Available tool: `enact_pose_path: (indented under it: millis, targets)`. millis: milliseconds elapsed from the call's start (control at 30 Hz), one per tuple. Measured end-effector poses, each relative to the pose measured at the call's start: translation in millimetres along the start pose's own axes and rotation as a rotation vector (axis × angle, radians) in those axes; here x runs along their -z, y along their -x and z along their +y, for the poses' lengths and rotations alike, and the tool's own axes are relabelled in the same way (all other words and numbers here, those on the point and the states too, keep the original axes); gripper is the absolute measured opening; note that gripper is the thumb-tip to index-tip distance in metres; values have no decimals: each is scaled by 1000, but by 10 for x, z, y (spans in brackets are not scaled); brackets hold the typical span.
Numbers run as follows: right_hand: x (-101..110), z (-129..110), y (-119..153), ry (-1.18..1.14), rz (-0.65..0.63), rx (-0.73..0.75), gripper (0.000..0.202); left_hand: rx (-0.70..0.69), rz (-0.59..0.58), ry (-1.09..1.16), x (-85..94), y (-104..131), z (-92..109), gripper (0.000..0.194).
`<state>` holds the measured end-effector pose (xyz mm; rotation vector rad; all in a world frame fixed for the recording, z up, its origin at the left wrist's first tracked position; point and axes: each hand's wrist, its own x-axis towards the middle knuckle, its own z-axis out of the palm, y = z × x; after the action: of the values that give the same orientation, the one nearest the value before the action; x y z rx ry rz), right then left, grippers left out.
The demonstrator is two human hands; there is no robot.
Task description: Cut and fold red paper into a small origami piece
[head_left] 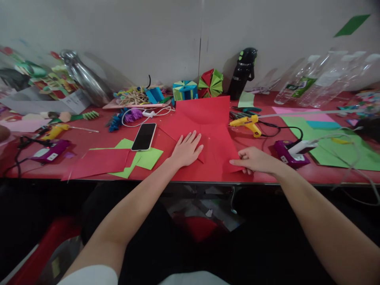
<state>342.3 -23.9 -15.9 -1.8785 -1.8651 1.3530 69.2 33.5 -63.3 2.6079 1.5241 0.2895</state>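
Note:
A large red paper sheet (218,138) lies on the red table in front of me, its far part rising toward the back. My left hand (187,150) rests flat with fingers spread on red paper at the sheet's left side. At the sheet's near right corner, my right hand (252,160) pinches the edge between thumb and fingers. Left of my left hand are a phone (144,137), green paper pieces (150,157) and another stack of red paper (99,163). Beyond my right hand lies a yellow glue gun (247,124).
Purple power strips (292,154) with cables sit to the right and left. Plastic bottles (323,81), a black bottle (242,75) and a steel flask (86,77) stand at the back. Folded paper shapes (184,91) are by the wall; green sheets (341,146) lie right.

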Motion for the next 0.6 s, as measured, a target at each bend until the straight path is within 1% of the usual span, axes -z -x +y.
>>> enact_pose_path:
  millis: [67,133,200,267,300,367,400,433,500,533,600]
  targets:
    - [57,3,-51,117,177,40,42,10,37,21,35,24,17,62]
    - [132,19,-78,325,351,80,44,25,59,54,100,39,20,61]
    - [241,23,-61,480,470,66,41,55,71,74,198,37,-14,57]
    - [400,-28,-25,522,594,83,33,106,79,47,318,17,-104,52]
    - [501,-85,-21,500,645,144,26,142,81,19,379,2,-171,49]
    - [747,-258,-88,415,742,223,18,207,39,-23,487,-30,-340,47]
    - [887,-365,-170,453,804,249,17,218,21,-29,528,-44,-433,48]
    - [1033,-474,-287,509,842,234,16,225,-5,-34,557,-56,-527,51]
    - [1311,-661,-600,527,807,201,14,220,-71,-36,586,-69,-693,58]
    - [1427,-724,-777,519,787,172,15,218,-101,-35,588,-69,-759,63]
    - [1586,-769,-1121,479,770,162,27,211,-146,-31,582,-62,-851,69]
